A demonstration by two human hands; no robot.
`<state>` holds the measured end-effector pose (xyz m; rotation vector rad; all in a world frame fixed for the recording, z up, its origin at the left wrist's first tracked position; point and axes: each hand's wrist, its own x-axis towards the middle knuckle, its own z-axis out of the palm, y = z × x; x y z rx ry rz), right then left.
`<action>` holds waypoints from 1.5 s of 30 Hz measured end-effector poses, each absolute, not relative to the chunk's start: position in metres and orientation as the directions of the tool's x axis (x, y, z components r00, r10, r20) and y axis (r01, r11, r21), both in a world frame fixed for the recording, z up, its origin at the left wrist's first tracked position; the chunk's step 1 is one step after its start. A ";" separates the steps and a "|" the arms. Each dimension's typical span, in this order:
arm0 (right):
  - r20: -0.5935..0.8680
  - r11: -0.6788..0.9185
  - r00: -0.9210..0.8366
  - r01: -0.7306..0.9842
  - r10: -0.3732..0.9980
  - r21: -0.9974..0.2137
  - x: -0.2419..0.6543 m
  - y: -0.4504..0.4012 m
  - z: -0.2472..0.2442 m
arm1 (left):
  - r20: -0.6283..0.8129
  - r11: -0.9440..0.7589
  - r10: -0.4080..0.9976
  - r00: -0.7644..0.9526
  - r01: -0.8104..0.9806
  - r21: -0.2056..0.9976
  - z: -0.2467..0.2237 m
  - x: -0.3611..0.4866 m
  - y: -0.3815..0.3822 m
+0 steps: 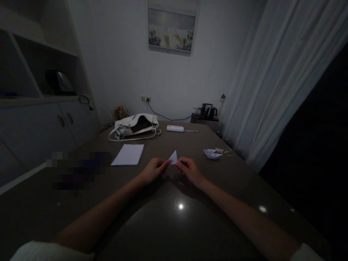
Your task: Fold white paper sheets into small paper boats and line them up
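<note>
Left hand: the left hand (152,170) is just left of the frame's middle, low over the surface (163,224), back of the hand upward, fingers bent inward toward the right.
Left grip: thumb and fingers pinch the lower left corner of the folded paper (173,158).
Left forearm: the left forearm (108,206) slants up from the lower left, with a pale sleeve at its near end.
Right hand: the right hand (192,172) mirrors it just right of the middle, fingers curled, thumb pointing left.
Right grip: thumb and curled fingers pinch the paper's lower right corner.
Right forearm: the right forearm (241,214) slants up from the lower right.
Folded paper: a small white triangle at the centre, point up, between both hands.
Stack: white sheets (128,155) lie left of the left hand.
Paper shape: another folded piece (212,154) rests right of the right hand.
Behind: a white bag (136,126) sits upper left of the hands.
</note>
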<state>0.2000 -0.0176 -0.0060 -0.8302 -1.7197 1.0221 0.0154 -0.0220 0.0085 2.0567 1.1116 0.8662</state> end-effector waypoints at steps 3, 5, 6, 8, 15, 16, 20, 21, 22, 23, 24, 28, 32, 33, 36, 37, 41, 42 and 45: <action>0.322 0.403 -0.436 0.104 0.840 -0.909 0.201 -0.018 -0.008 | 0.203 -0.403 0.862 0.464 0.386 0.829 0.005 0.015 -0.021; 0.285 0.387 -0.500 0.112 0.818 -0.915 0.200 -0.019 -0.009 | 0.195 -0.411 0.853 0.484 0.392 0.823 0.003 0.016 -0.020; 0.274 0.381 -0.516 0.111 0.811 -0.918 0.200 -0.020 -0.009 | 0.202 -0.426 0.850 0.486 0.410 0.807 0.003 0.016 -0.020; 0.266 0.374 -0.523 0.110 0.810 -0.921 0.198 -0.023 -0.009 | 0.228 -0.463 0.847 0.480 0.454 0.761 0.003 0.016 -0.019; 0.278 0.388 -0.519 0.115 0.808 -0.914 0.197 -0.025 -0.008 | 0.256 -0.485 0.842 0.475 0.458 0.745 0.008 0.016 -0.023; 0.280 0.394 -0.524 0.118 0.804 -0.912 0.197 -0.025 -0.008 | 0.247 -0.474 0.843 0.478 0.444 0.760 0.008 0.016 -0.023; 0.262 0.396 -0.598 0.102 0.757 -0.913 0.197 -0.026 -0.007 | 0.230 -0.439 0.860 0.456 0.428 0.790 0.005 0.016 -0.022; 0.251 0.387 -0.618 0.094 0.745 -0.917 0.197 -0.027 -0.006 | 0.233 -0.433 0.867 0.441 0.434 0.790 0.004 0.017 -0.021; 0.241 0.377 -0.632 0.087 0.736 -0.922 0.197 -0.028 -0.006 | 0.239 -0.432 0.872 0.427 0.441 0.786 0.003 0.017 -0.021; 0.231 0.366 -0.641 0.084 0.732 -0.927 0.197 -0.028 -0.006 | 0.246 -0.434 0.874 0.418 0.448 0.782 0.003 0.017 -0.021; 0.223 0.357 -0.645 0.083 0.731 -0.931 0.196 -0.029 -0.006 | 0.254 -0.439 0.875 0.413 0.451 0.777 0.003 0.017 -0.021; 0.209 0.336 -0.630 0.088 0.748 -0.938 0.196 -0.030 -0.005 | 0.249 -0.389 0.898 0.363 0.391 0.834 0.005 0.018 -0.024; 0.242 0.331 -0.563 0.060 0.790 -0.942 0.198 -0.025 -0.007 | 0.203 -0.265 0.904 0.377 0.119 0.957 0.007 0.019 -0.026; 0.253 0.334 -0.545 0.051 0.799 -0.941 0.198 -0.023 -0.007 | 0.197 -0.240 0.892 0.407 0.056 0.969 0.007 0.019 -0.026; 0.255 0.319 -0.505 0.042 0.825 -0.947 0.199 -0.019 -0.009 | 0.185 -0.187 0.828 0.530 -0.051 0.981 0.007 0.019 -0.026; 0.242 0.302 -0.499 0.043 0.832 -0.952 0.199 -0.018 -0.010 | 0.182 -0.173 0.806 0.563 -0.071 0.982 0.007 0.019 -0.026; 0.210 0.263 -0.447 0.059 0.869 -0.963 0.198 -0.015 -0.013 | 0.176 -0.140 0.794 0.582 -0.107 0.984 0.004 0.019 -0.024; 0.226 0.273 -0.411 0.057 0.883 -0.960 0.197 -0.015 -0.014 | 0.168 -0.139 0.805 0.570 -0.094 0.986 0.003 0.019 -0.023; 0.297 0.321 -0.294 0.035 0.908 -0.946 0.198 -0.013 -0.016 | 0.141 -0.149 0.836 0.530 -0.028 0.988 -0.001 0.019 -0.020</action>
